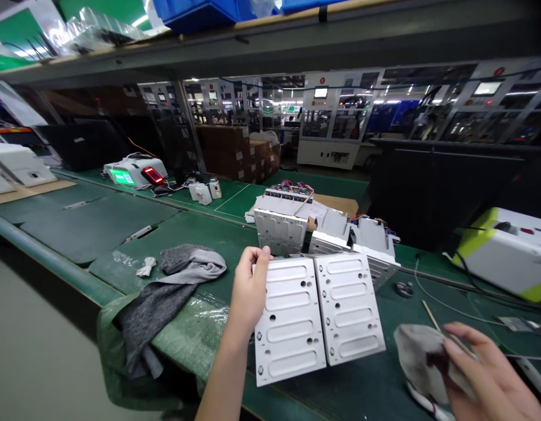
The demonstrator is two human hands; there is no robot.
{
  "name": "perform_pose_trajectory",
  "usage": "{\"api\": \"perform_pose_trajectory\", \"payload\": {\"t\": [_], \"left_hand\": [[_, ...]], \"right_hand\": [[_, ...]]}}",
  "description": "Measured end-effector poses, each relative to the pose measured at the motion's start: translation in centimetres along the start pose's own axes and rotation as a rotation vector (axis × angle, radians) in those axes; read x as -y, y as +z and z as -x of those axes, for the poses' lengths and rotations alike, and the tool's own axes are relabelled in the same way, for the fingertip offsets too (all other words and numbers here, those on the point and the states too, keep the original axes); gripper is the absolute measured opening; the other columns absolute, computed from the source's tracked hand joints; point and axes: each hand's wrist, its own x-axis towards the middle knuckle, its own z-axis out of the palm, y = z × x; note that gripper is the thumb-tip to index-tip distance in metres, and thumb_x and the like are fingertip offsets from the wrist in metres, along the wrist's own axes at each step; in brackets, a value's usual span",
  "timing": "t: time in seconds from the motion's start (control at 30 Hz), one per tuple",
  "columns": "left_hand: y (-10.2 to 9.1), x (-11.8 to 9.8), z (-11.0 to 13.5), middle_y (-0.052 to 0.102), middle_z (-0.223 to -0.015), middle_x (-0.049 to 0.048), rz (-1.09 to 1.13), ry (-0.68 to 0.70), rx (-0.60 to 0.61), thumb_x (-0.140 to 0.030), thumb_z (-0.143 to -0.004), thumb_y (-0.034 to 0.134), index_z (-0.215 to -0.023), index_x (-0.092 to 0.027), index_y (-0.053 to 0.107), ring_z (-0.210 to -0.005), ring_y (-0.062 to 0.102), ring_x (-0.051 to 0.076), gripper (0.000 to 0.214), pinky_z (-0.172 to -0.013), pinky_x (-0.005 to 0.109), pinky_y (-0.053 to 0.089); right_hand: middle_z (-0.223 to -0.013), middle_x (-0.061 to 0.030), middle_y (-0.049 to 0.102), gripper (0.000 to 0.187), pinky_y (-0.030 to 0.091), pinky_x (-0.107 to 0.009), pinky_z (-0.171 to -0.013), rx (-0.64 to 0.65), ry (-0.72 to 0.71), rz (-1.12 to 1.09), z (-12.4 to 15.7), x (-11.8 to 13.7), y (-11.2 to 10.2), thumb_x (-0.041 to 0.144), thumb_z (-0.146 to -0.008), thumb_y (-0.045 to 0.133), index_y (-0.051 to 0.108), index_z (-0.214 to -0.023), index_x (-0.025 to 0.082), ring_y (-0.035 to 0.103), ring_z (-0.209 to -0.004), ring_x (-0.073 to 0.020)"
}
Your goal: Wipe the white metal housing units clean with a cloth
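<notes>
My left hand (250, 289) grips the upper left edge of a silver metal housing (292, 333), thumb toward me. Its tilted front shows two panels side by side, with rounded slots and small holes. My right hand (485, 362), at the lower right, pinches a crumpled grey cloth (414, 354) with a dark spot on it. The cloth is apart from the housing. A thin stick (430, 316) shows just behind the cloth. More silver housings, one (281, 228) with coloured wires at its back, stand behind the held one.
A grey garment (178, 280) lies on the green bench at left, beside a small white scrap (146, 266). Further back is a white device with a green screen (123, 177). A white and lime-green machine (511, 251) stands at right. An overhead shelf (270, 44) crosses above.
</notes>
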Motion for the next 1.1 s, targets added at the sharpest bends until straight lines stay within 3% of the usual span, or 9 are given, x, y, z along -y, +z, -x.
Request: {"api": "perform_pose_trajectory", "payload": {"t": [0.17,0.3,0.4,0.57,0.7,0.87,1.1], "left_hand": [[0.0,-0.2,0.3,0.046,-0.07,-0.0039,-0.013,-0.007,0.008,-0.056,-0.09,0.051,-0.076,-0.021,0.052,-0.063,0.041,0.012,0.038,-0.06,0.022,0.037],[-0.1,-0.2,0.5,0.048,-0.072,-0.0033,-0.024,-0.003,0.016,-0.054,-0.091,0.05,-0.077,-0.021,0.051,-0.067,0.043,0.013,0.036,-0.062,0.022,0.037],[-0.2,-0.1,0.5,0.049,-0.074,-0.0029,-0.035,0.004,0.016,-0.052,-0.091,0.05,-0.077,-0.021,0.051,-0.071,0.044,0.013,0.034,-0.065,0.022,0.037],[-0.2,0.1,0.5,0.051,-0.075,-0.0026,-0.036,-0.003,0.017,-0.052,-0.091,0.05,-0.078,-0.021,0.052,-0.072,0.044,0.014,0.034,-0.066,0.022,0.037],[0.0,0.1,0.3,0.051,-0.076,-0.0027,-0.033,-0.012,0.01,-0.053,-0.091,0.05,-0.078,-0.021,0.052,-0.073,0.045,0.014,0.035,-0.066,0.022,0.037],[0.0,0.0,0.0,0.052,-0.076,-0.0028,-0.037,-0.026,0.004,-0.056,-0.091,0.049,-0.079,-0.021,0.053,-0.072,0.046,0.014,0.037,-0.066,0.022,0.037],[0.0,-0.1,-0.1,0.052,-0.075,-0.0028,-0.049,-0.024,0.006,-0.058,-0.09,0.049,-0.078,-0.021,0.053,-0.072,0.046,0.014,0.039,-0.065,0.021,0.037]], "right_hand": [[-0.11,-0.0062,0.069,0.043,0.053,-0.025,-0.079,0.087,-0.121,0.121,1.0,-0.5,4.9,0.051,-0.082,0.067,0.054,-0.113,0.024,0.066,-0.099,-0.0203],[-0.124,-0.007,0.066,0.026,0.048,-0.028,-0.091,0.143,-0.406,0.304,1.7,-1.9,8.4,0.042,-0.092,0.056,0.058,-0.11,0.024,0.06,-0.117,-0.0218],[-0.129,-0.007,0.063,0.016,0.046,-0.033,-0.092,0.18,-0.646,0.5,2.0,-3.0,9.8,0.033,-0.094,0.052,0.059,-0.106,0.025,0.059,-0.12,-0.0232],[-0.133,-0.0117,0.057,0.016,0.034,-0.041,-0.101,0.11,-1.028,0.747,2.4,-3.6,11.5,0.02,-0.093,0.05,0.055,-0.108,0.022,0.05,-0.128,-0.0245],[-0.129,-0.0164,0.057,0.018,0.028,-0.042,-0.104,0.048,-1.274,0.888,3.0,-3.7,12.2,0.012,-0.091,0.052,0.053,-0.108,0.017,0.052,-0.126,-0.0246],[-0.124,-0.0172,0.06,0.013,0.03,-0.042,-0.103,-0.049,-1.214,0.887,4.0,-4.6,12.7,0.012,-0.092,0.049,0.054,-0.104,0.016,0.057,-0.12,-0.0248],[-0.121,-0.0158,0.063,0.014,0.03,-0.042,-0.103,-0.04,-1.096,0.804,3.8,-4.6,13.9,0.017,-0.095,0.047,0.053,-0.107,0.018,0.053,-0.126,-0.0253]]}}
